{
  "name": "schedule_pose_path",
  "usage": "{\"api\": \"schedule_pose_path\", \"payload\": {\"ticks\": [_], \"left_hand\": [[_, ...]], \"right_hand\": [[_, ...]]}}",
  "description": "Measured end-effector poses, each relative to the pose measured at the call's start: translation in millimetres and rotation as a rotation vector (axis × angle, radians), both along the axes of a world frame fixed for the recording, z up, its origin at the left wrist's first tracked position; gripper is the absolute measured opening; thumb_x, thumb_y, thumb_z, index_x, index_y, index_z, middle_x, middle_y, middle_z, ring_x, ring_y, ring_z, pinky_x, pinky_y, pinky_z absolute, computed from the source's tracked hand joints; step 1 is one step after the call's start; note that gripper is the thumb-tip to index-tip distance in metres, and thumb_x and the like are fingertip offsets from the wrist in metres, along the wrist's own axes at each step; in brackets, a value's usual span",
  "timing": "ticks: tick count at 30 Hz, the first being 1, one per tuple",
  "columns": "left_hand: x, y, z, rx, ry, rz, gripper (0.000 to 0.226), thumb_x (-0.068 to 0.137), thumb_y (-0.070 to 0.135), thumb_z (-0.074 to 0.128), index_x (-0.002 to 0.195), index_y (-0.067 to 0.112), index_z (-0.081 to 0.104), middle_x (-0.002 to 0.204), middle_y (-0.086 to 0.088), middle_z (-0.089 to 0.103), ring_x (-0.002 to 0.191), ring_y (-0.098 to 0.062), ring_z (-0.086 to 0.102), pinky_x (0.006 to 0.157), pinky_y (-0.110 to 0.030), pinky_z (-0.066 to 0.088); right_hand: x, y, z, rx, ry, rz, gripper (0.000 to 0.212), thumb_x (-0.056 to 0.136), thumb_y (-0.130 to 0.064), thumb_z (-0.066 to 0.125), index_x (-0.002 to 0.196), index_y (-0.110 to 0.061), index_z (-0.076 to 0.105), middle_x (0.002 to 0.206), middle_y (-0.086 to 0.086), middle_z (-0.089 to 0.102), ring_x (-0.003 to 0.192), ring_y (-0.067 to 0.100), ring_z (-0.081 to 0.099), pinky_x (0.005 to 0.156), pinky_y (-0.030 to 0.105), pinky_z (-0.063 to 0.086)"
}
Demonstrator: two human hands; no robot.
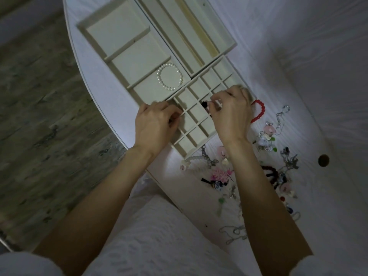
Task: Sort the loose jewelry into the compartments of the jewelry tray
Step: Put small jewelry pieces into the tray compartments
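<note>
A round white table covered with a creased white cloth carries everything, its curved edge running down the left side above a grey wood-grain floor. Three cream fabric-lined jewelry trays sit edge to edge on it: a tray of large rectangular compartments, a tray of long narrow channels behind it, and a grid tray of small square cells nearest the person. To the right of the grid tray lies a red beaded bracelet, and below that a scattered heap of loose jewelry in pink, silver, black and green. A small dark round hole shows in the tabletop farther right.
</note>
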State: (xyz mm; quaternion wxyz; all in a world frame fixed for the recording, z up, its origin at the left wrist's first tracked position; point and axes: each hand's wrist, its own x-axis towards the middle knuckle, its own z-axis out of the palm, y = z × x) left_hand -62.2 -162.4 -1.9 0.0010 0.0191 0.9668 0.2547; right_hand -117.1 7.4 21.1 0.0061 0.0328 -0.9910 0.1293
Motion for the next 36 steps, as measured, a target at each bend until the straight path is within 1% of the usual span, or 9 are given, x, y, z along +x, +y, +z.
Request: {"api": "schedule_pose_path", "payload": {"ticks": [4,7,11,21,26,29,32,33,36], "left_hand": [[0.0,0.7,-1.0,0.005,-0.001,0.003,0.011,0.081,0.016,0.068,0.092,0.017,0.071,0.091,0.002,0.069,0.08,-0.022,0.063,0.071,-0.032,0.037],[-0.2,0.8,-1.1,0.003,0.0,0.002,0.011,0.082,0.016,0.068,0.092,0.017,0.071,0.09,0.001,0.069,0.079,-0.022,0.063,0.072,-0.033,0.037],[-0.6,0.6,-2.0,0.002,0.007,0.0,0.01,0.082,0.017,0.067,0.092,0.017,0.07,0.089,0.001,0.068,0.079,-0.022,0.062,0.071,-0.034,0.038],[-1.7,0.8,-2.4,0.0,-0.007,0.002,0.01,0.083,0.019,0.066,0.092,0.017,0.07,0.087,0.001,0.068,0.078,-0.022,0.062,0.073,-0.035,0.037],[-2.2,0.2,-0.3,-0.004,-0.021,-0.007,0.01,0.083,0.019,0.066,0.092,0.017,0.07,0.088,0.0,0.068,0.079,-0.023,0.062,0.073,-0.035,0.037],[-1.7,-0.2,1.6,0.003,-0.023,-0.01,0.013,0.084,0.021,0.066,0.096,0.017,0.07,0.091,0.0,0.068,0.081,-0.023,0.062,0.073,-0.035,0.037],[0.4,2.5,7.6,0.008,0.01,-0.014,0.025,0.084,0.034,0.064,0.099,0.015,0.069,0.091,-0.005,0.064,0.081,-0.023,0.059,0.072,-0.033,0.038],[1.2,4.7,10.7,0.014,0.022,-0.024,0.03,0.085,0.039,0.061,0.099,0.014,0.069,0.09,-0.005,0.063,0.08,-0.023,0.057,0.071,-0.032,0.037],[6.3,17.0,19.2,0.035,0.026,-0.121,0.044,0.084,0.052,0.052,0.101,0.015,0.067,0.093,-0.006,0.064,0.084,-0.025,0.057,0.072,-0.031,0.035]], "right_hand": [[-2.8,-3.9,-7.4,-0.051,-0.059,0.042,0.011,0.078,-0.016,0.074,0.088,-0.012,0.074,0.091,0.01,0.061,0.092,0.026,0.053,0.065,0.03,0.042],[-1.4,-5.8,-9.9,-0.049,-0.023,-0.01,0.007,0.078,-0.015,0.074,0.082,-0.011,0.073,0.088,0.009,0.062,0.088,0.025,0.055,0.063,0.026,0.036],[0.0,-9.3,-9.3,-0.016,-0.033,-0.085,0.011,0.083,-0.022,0.07,0.087,-0.013,0.074,0.095,0.007,0.063,0.096,0.022,0.054,0.066,0.024,0.031],[-0.7,-12.0,-8.3,-0.017,-0.012,-0.093,0.013,0.081,-0.025,0.07,0.088,-0.015,0.075,0.093,0.006,0.065,0.096,0.024,0.054,0.064,0.025,0.031],[1.0,-9.4,-6.3,-0.022,-0.04,-0.083,0.018,0.086,-0.028,0.066,0.098,-0.018,0.074,0.1,0.004,0.064,0.101,0.021,0.051,0.07,0.022,0.029],[3.0,-5.2,-1.2,-0.141,-0.038,-0.086,0.016,0.084,-0.025,0.068,0.096,-0.016,0.074,0.096,0.005,0.065,0.096,0.023,0.055,0.071,0.024,0.038],[12.3,12.7,10.9,-0.259,0.027,-0.101,0.015,0.083,-0.026,0.067,0.095,-0.017,0.073,0.09,0.001,0.064,0.088,0.022,0.057,0.081,0.024,0.038],[19.1,21.2,15.4,-0.284,0.059,-0.117,0.016,0.084,-0.026,0.065,0.096,-0.018,0.072,0.089,0.001,0.064,0.088,0.022,0.057,0.086,0.023,0.037],[53.1,50.9,21.8,-0.297,0.125,-0.202,0.017,0.085,-0.022,0.063,0.1,-0.017,0.07,0.095,0.003,0.066,0.092,0.024,0.058,0.094,0.009,0.025]]}}
